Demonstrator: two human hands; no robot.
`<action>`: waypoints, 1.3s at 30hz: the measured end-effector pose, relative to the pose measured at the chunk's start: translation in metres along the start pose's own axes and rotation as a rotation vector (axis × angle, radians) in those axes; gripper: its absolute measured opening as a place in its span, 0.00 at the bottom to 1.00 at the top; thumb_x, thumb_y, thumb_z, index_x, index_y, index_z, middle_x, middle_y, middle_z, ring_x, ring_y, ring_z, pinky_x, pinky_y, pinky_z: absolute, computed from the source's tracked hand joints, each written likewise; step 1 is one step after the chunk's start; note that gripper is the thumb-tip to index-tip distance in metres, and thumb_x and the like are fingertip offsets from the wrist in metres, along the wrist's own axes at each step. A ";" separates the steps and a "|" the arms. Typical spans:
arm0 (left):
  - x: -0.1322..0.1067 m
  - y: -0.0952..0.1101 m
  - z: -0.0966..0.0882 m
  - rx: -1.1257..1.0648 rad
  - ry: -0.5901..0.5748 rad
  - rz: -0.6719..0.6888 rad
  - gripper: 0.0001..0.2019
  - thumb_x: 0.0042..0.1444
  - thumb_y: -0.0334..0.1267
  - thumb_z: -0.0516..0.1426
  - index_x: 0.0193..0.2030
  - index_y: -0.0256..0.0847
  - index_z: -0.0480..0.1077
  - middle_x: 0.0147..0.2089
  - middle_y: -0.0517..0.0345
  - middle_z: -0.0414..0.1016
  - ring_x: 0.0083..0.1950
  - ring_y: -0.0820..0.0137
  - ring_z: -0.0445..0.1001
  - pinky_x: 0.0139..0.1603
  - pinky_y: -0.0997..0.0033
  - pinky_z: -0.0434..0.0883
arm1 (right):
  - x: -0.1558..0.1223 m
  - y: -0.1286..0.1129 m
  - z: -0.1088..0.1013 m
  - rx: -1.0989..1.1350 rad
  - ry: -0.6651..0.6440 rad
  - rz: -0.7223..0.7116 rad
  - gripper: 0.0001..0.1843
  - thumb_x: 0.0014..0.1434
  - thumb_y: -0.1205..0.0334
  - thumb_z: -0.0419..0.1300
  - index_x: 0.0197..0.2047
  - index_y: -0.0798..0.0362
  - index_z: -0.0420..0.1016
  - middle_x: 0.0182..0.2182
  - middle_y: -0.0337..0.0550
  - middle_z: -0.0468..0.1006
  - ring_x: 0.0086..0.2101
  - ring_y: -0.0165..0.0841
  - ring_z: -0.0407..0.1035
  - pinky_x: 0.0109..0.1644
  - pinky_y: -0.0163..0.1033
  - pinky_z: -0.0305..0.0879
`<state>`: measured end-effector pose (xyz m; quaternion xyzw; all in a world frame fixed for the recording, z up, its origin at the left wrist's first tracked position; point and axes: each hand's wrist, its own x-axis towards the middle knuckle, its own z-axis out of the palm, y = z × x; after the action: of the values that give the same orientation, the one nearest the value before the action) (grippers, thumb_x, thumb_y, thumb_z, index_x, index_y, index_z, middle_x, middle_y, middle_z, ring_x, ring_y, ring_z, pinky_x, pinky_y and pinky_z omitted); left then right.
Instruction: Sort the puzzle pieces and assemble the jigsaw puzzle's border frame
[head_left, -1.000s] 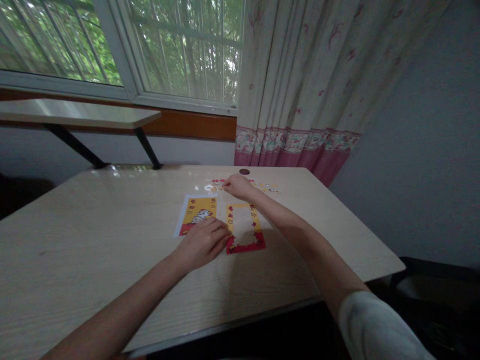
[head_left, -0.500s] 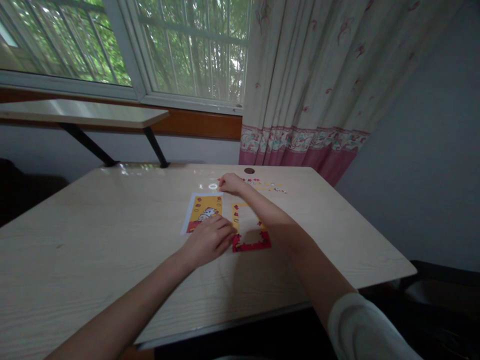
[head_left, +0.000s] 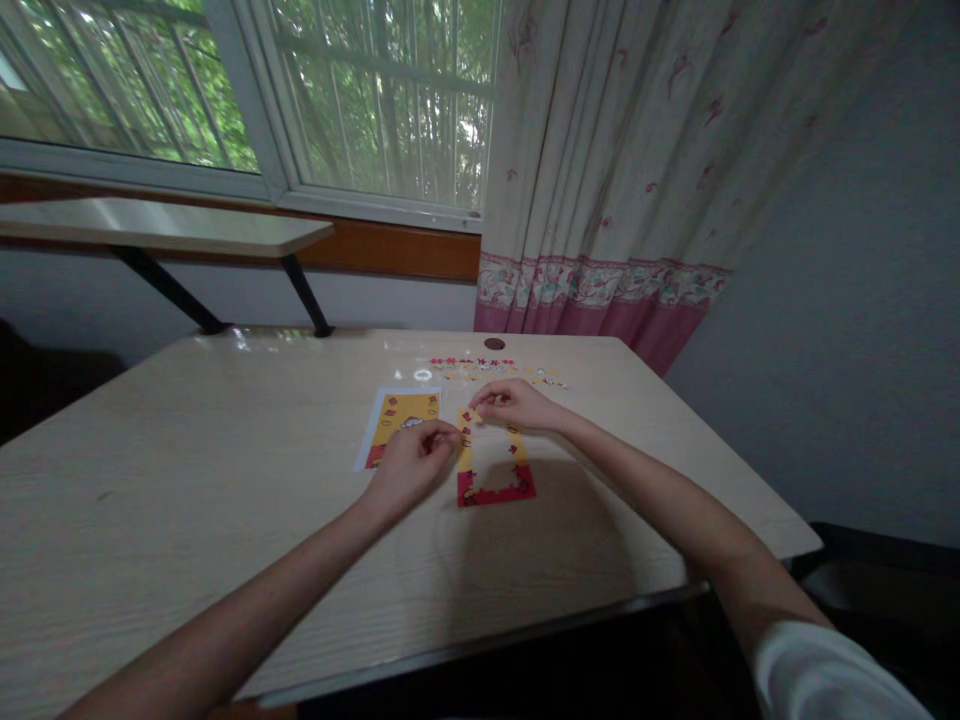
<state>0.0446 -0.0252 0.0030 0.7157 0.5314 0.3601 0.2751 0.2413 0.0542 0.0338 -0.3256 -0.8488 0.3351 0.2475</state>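
Observation:
A partly assembled jigsaw puzzle point(head_left: 496, 494) lies on the table, its yellow and red border joined around a bare middle. My right hand point(head_left: 517, 405) is over the puzzle's upper edge, thumb and fingers pinched on a small puzzle piece that is mostly hidden by the fingertips. At the puzzle's left edge is my left hand point(head_left: 416, 460), its fingers curled together; whether they hold anything cannot be made out. Partly under that hand lies a printed reference picture point(head_left: 409, 408) with a white margin, showing a white cartoon figure on yellow and red.
Several loose puzzle pieces point(head_left: 472, 362) lie in rows behind the puzzle. A round cable hole point(head_left: 494, 344) sits near the table's back edge. A raised shelf point(head_left: 165, 222) on dark legs stands at back left. A curtain point(head_left: 600, 200) hangs behind the table.
My right hand has come back from beside the loose pieces to the puzzle's upper edge. My left hand has shifted slightly, with its fingertips higher along the puzzle's left side.

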 end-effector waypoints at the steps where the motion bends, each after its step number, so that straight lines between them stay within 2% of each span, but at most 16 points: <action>1: 0.003 0.000 0.005 -0.064 -0.021 -0.044 0.12 0.52 0.40 0.52 0.36 0.36 0.73 0.30 0.54 0.76 0.29 0.70 0.71 0.30 0.71 0.66 | -0.011 -0.002 0.000 0.022 -0.014 -0.004 0.11 0.55 0.60 0.57 0.39 0.57 0.75 0.32 0.42 0.78 0.31 0.26 0.69 0.35 0.31 0.62; 4: 0.007 0.004 0.018 -0.183 -0.095 -0.114 0.11 0.49 0.39 0.54 0.32 0.35 0.74 0.26 0.55 0.75 0.26 0.71 0.69 0.28 0.73 0.64 | -0.032 -0.005 0.004 0.046 -0.005 0.005 0.12 0.56 0.58 0.57 0.40 0.54 0.76 0.35 0.43 0.79 0.33 0.27 0.70 0.37 0.32 0.63; 7: 0.008 0.009 0.026 -0.222 -0.144 -0.107 0.10 0.47 0.38 0.54 0.28 0.34 0.74 0.23 0.57 0.72 0.23 0.73 0.66 0.25 0.74 0.61 | -0.041 -0.008 0.010 0.029 0.009 0.022 0.12 0.55 0.57 0.58 0.41 0.53 0.77 0.36 0.42 0.79 0.34 0.28 0.70 0.39 0.33 0.64; 11: 0.009 0.008 0.030 -0.306 -0.076 -0.103 0.10 0.47 0.39 0.54 0.28 0.35 0.73 0.21 0.59 0.70 0.23 0.74 0.65 0.23 0.75 0.60 | -0.045 -0.010 0.012 -0.055 0.163 0.046 0.14 0.55 0.57 0.58 0.43 0.53 0.75 0.36 0.43 0.78 0.34 0.28 0.70 0.39 0.34 0.65; 13: 0.010 0.005 0.030 -0.366 -0.031 -0.108 0.10 0.46 0.39 0.54 0.29 0.35 0.73 0.21 0.59 0.69 0.23 0.74 0.64 0.24 0.75 0.60 | -0.047 -0.010 0.012 -0.145 0.254 0.003 0.13 0.54 0.56 0.59 0.42 0.53 0.75 0.34 0.43 0.78 0.35 0.29 0.69 0.42 0.36 0.64; 16: 0.011 0.003 0.031 -0.404 0.003 -0.100 0.10 0.46 0.41 0.55 0.29 0.36 0.72 0.20 0.60 0.66 0.22 0.74 0.62 0.23 0.75 0.59 | -0.050 -0.009 0.012 -0.303 0.266 -0.109 0.13 0.52 0.54 0.62 0.39 0.51 0.76 0.32 0.42 0.78 0.37 0.31 0.68 0.45 0.38 0.61; 19: 0.011 0.004 0.031 -0.365 0.007 -0.085 0.11 0.47 0.43 0.55 0.28 0.36 0.72 0.18 0.62 0.63 0.22 0.75 0.61 0.23 0.75 0.59 | -0.052 -0.006 0.015 -0.414 0.269 -0.161 0.13 0.54 0.52 0.60 0.39 0.51 0.76 0.32 0.42 0.78 0.37 0.32 0.68 0.45 0.39 0.58; 21: 0.009 0.005 0.028 -0.298 -0.023 -0.070 0.13 0.50 0.44 0.53 0.29 0.35 0.72 0.18 0.62 0.63 0.21 0.75 0.62 0.24 0.74 0.59 | -0.051 -0.002 0.016 -0.452 0.295 -0.165 0.14 0.55 0.51 0.59 0.38 0.51 0.76 0.32 0.43 0.77 0.37 0.33 0.67 0.45 0.40 0.57; 23: 0.005 0.006 0.023 -0.141 -0.077 -0.034 0.15 0.53 0.45 0.52 0.34 0.35 0.73 0.20 0.61 0.65 0.22 0.73 0.64 0.25 0.74 0.61 | -0.049 0.003 0.017 -0.478 0.305 -0.156 0.15 0.55 0.50 0.58 0.38 0.52 0.76 0.33 0.44 0.77 0.38 0.33 0.67 0.46 0.40 0.56; 25: -0.002 0.007 0.016 0.133 -0.118 0.044 0.16 0.55 0.45 0.50 0.43 0.37 0.72 0.26 0.57 0.71 0.27 0.70 0.69 0.28 0.71 0.64 | -0.044 0.011 0.017 -0.500 0.301 -0.124 0.15 0.55 0.50 0.58 0.38 0.53 0.76 0.34 0.44 0.77 0.38 0.34 0.66 0.46 0.40 0.55; 26: -0.005 0.008 0.012 0.300 -0.098 0.100 0.17 0.57 0.45 0.50 0.46 0.38 0.71 0.31 0.54 0.73 0.31 0.67 0.71 0.31 0.69 0.65 | -0.040 0.014 0.017 -0.509 0.292 -0.099 0.15 0.55 0.51 0.58 0.38 0.53 0.76 0.34 0.44 0.77 0.38 0.33 0.66 0.46 0.39 0.55; 27: -0.009 0.009 0.009 0.445 -0.083 0.160 0.17 0.58 0.45 0.49 0.48 0.39 0.70 0.36 0.51 0.74 0.36 0.64 0.72 0.34 0.67 0.66 | -0.036 0.018 0.018 -0.519 0.278 -0.071 0.15 0.55 0.51 0.58 0.38 0.53 0.76 0.34 0.44 0.77 0.38 0.33 0.66 0.46 0.39 0.54; 29: -0.014 0.010 0.005 0.626 -0.106 0.215 0.17 0.60 0.44 0.47 0.48 0.39 0.68 0.39 0.49 0.73 0.38 0.62 0.73 0.34 0.67 0.66 | -0.028 0.024 0.021 -0.544 0.232 -0.019 0.14 0.55 0.52 0.58 0.38 0.53 0.76 0.34 0.43 0.77 0.39 0.33 0.66 0.45 0.38 0.53; 32: -0.018 0.012 0.005 0.736 -0.140 0.224 0.16 0.60 0.43 0.46 0.47 0.39 0.68 0.38 0.49 0.73 0.37 0.61 0.73 0.30 0.68 0.66 | -0.017 0.029 0.026 -0.587 0.186 0.038 0.12 0.55 0.53 0.59 0.38 0.51 0.77 0.35 0.43 0.77 0.39 0.34 0.65 0.45 0.39 0.52; 39: -0.018 0.013 0.008 0.781 -0.140 0.222 0.14 0.59 0.42 0.47 0.44 0.38 0.68 0.36 0.49 0.73 0.37 0.62 0.73 0.29 0.70 0.66 | -0.016 0.027 0.026 -0.644 0.173 0.083 0.12 0.56 0.53 0.57 0.38 0.50 0.77 0.36 0.43 0.77 0.39 0.36 0.65 0.44 0.40 0.51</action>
<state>0.0552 -0.0462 0.0050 0.8422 0.5276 0.1092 -0.0223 0.2455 0.0470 -0.0063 -0.4484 -0.8731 0.0305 0.1891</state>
